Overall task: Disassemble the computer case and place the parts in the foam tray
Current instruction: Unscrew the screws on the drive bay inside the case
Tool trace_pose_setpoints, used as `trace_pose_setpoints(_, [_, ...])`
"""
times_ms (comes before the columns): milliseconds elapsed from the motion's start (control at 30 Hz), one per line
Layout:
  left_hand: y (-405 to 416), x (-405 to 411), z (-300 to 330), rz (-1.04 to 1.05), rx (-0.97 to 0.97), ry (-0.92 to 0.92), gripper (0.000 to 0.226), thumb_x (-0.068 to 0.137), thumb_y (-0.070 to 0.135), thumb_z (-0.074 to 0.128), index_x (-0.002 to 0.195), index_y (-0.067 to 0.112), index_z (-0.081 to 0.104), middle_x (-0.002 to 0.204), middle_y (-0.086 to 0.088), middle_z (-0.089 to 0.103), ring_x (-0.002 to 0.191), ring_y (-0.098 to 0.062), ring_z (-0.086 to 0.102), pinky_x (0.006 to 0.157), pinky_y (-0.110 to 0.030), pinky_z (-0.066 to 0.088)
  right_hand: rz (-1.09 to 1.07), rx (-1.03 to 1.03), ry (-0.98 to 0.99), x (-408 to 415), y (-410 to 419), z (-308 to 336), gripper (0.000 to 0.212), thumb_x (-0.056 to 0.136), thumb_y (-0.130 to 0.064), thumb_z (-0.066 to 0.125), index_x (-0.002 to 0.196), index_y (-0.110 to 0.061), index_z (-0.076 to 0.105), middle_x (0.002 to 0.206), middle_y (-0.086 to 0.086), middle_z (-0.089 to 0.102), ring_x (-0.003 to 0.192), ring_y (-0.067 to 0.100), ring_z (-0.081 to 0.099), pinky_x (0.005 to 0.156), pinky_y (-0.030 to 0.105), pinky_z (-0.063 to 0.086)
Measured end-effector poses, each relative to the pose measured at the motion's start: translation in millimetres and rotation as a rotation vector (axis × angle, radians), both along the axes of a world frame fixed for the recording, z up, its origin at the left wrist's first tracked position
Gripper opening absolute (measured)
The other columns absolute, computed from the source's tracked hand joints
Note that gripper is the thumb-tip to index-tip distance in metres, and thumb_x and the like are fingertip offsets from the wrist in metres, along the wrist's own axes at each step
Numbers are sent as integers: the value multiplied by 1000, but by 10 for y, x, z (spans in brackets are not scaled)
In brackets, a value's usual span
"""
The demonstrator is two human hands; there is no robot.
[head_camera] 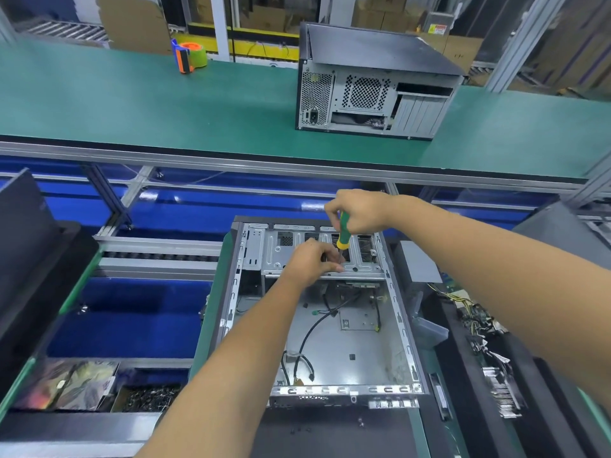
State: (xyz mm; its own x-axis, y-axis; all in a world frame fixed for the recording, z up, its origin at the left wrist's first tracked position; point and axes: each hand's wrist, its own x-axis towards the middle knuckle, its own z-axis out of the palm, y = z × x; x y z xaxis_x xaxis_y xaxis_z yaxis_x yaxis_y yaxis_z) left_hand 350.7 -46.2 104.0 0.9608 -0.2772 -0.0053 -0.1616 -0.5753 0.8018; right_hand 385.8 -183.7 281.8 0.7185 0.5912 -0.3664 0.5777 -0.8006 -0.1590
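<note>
Right hand (pixel 358 209) grips the green-and-yellow-handled screwdriver (pixel 344 233) upright over the open grey metal computer case (pixel 363 342), left hand (pixel 310 262) pinching its tip at the drive bracket (pixel 330 256).

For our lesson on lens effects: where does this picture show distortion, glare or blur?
Head view: the long green conveyor belt bows, wide-angle distortion; glare streaks the glossy blue surface below it; the loose parts in the black tray at right look smeared; the green-and-yellow screwdriver is sharp.
</note>
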Motion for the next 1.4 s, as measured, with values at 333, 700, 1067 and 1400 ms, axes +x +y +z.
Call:
trace_pose_setpoints(333, [-2,2,1,9,-5,-7,18,78,22,89,91,17,78,95,5,79,95,-13,72,91,-39,55,45,-129,-137,-18,-69,10,13,92,-20,54,82,-28,52,79,-8,52,71,14,48,59,34,35])
trace_pose_setpoints(700, [22,3,8,-6,-20,-30,11,93,9,72,101,9,79,95,-3,79,92,-16,73,92,-36,56,36,-140,-183,35,-127,-4,9,98,-26,46,89,-27,48,80,-3,52,71,22,49,58,34,35])
trace_pose_setpoints(1067, [45,-1,7,-18,-50,-16,13,93,5,70,102,8,79,102,-2,79,95,-11,72,88,-21,53,42,57,-99,-16,-31,-85,12,88,-17,62,94,-26,57,96,-12,47,86,15,52,71,40,46])
trace_pose_setpoints(1400, [32,-5,26,-3,-57,-3,16,96,8,67,109,9,78,102,-4,78,92,-11,71,90,-24,53,-44,109,-112,6,-186,15,13,86,-12,59,89,-24,55,97,-9,51,88,26,60,78,51,54])
